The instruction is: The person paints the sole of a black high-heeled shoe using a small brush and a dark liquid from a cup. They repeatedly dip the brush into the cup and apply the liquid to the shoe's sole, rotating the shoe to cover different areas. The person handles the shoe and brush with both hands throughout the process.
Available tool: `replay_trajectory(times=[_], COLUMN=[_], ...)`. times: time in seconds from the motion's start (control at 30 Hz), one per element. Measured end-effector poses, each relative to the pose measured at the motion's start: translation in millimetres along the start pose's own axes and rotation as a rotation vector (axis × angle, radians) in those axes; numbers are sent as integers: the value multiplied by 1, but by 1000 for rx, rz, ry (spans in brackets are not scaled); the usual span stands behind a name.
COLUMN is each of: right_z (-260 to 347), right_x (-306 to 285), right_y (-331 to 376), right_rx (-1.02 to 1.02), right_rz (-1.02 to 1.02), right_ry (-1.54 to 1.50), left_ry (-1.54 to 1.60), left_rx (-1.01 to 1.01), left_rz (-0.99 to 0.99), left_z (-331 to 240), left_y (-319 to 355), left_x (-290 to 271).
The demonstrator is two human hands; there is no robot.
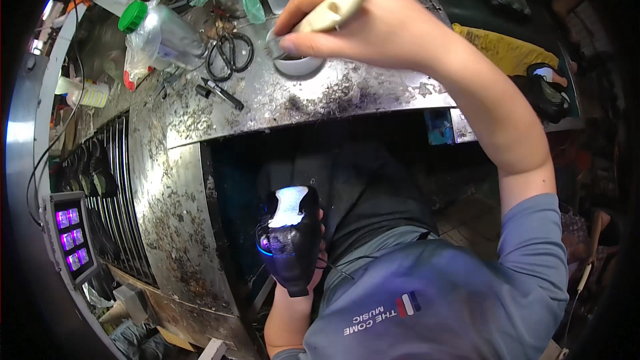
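Right grip [353, 27] was wrapped round a cream-handled brush [328, 15], working end right at the white bowl [301, 67] on the counter [360, 97]. Left grip [322, 245], mostly hidden, had a black shoe [290, 247] held up near the lap [373, 187], off the counter.

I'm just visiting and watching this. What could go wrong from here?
The brush in the right hand reaches into the white bowl, so a bump on the rim might tip it.

The black shoe is held up off the bench by the left hand alone, so it might drop if that grip slips.

Scissors lie left of the bowl; a careless reach could catch them.
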State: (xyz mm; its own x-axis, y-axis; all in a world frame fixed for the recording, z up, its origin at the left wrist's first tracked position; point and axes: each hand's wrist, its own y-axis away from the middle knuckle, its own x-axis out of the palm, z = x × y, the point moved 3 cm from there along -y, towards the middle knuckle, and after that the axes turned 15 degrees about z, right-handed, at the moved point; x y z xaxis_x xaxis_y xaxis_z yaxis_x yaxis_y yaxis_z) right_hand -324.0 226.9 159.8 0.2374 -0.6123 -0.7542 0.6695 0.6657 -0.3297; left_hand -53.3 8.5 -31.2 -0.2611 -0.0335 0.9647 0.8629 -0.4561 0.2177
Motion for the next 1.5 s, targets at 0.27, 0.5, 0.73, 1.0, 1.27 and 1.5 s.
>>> replay_trajectory(times=[0.27, 0.5, 0.73, 1.0, 1.27, 1.5], right_z=[-86, -48, -43, 69, 93, 93], right_x=[47, 28, 37, 53, 46, 44], right_y=[-28, -26, -6, 15, 12, 10], right_rx=[326, -56, 70, -491, -487, -454], right_rz=[248, -220, -17, 95, 339, 520], right_ry=[399, 284, -26, -487, -390, -427], left_ry=[318, 363, 381, 323, 167, 293], left_rx=[-64, -6, 16, 87, 198, 143], left_rz=[184, 164, 144, 87, -104, 75], left_z=[29, 26, 26, 23, 18, 21], left_y=[-17, -19, -19, -14, 5, -6], left_x=[11, 22, 23, 10, -15, -13])
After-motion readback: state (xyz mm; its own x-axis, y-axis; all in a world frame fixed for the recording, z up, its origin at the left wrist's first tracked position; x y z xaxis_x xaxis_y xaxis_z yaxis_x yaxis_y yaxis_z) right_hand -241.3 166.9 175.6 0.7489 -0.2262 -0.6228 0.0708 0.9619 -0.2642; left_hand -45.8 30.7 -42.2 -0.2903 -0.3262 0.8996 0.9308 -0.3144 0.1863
